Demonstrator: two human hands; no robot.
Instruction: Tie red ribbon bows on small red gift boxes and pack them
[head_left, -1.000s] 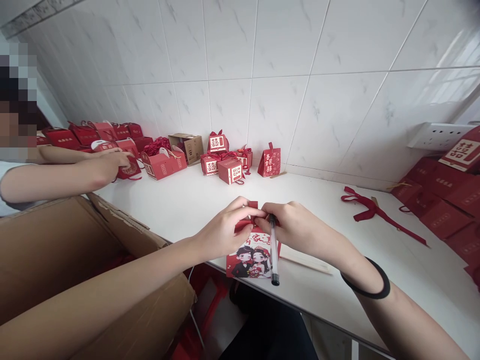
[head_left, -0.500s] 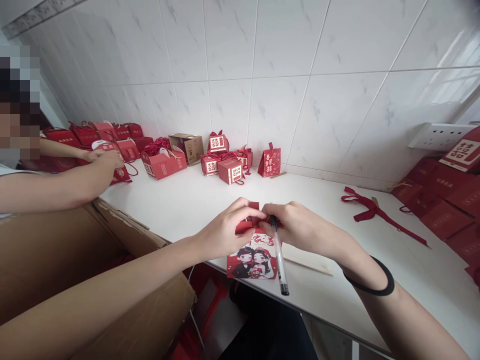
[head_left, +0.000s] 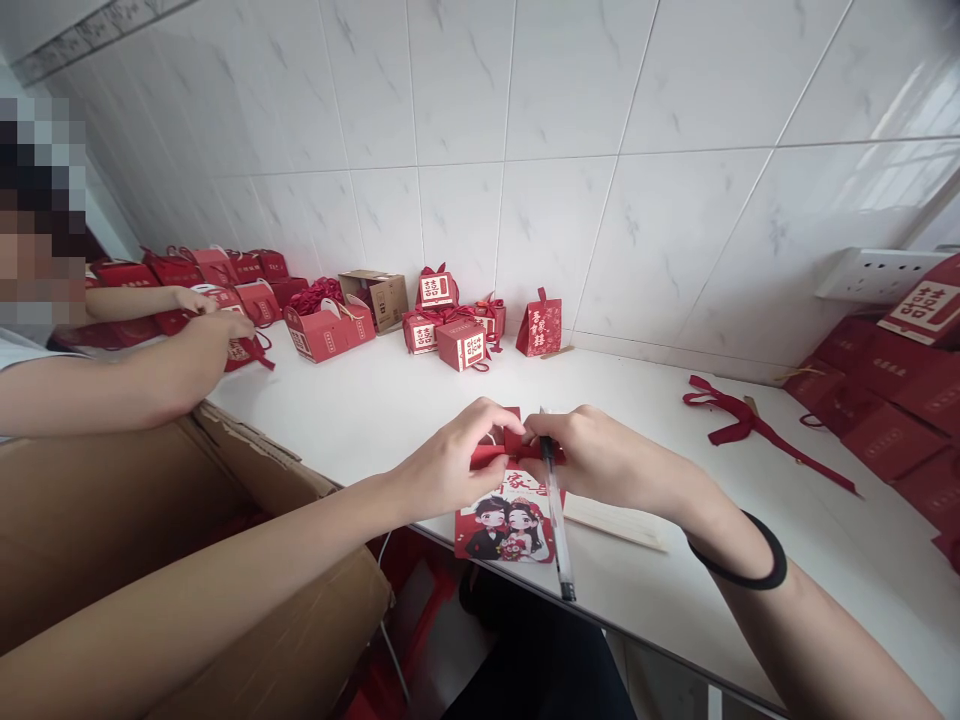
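Note:
A small red gift box (head_left: 506,530) with a cartoon bride and groom on its front stands at the table's near edge. Across its top runs a red ribbon (head_left: 486,458). My left hand (head_left: 450,460) pinches the ribbon between thumb and fingers on the left side. From the other side, my right hand (head_left: 611,455) has its fingers closed on the ribbon too. A clear pen (head_left: 558,530) with black ends is also tucked in my right hand, hanging down in front of the box. My fingers partly hide the ribbon's middle.
On the white table (head_left: 637,400) lie a loose red ribbon (head_left: 750,420) and a pale flat strip (head_left: 619,522). Finished-looking red boxes (head_left: 463,345) and a red pouch (head_left: 544,325) stand by the wall. A co-worker's hands (head_left: 206,335) handle a box near the carton (head_left: 292,470).
My hands have drawn slightly apart, and more of the red ribbon shows between them over the box top. The pen's lower end has dipped a little. The co-worker's hands have shifted.

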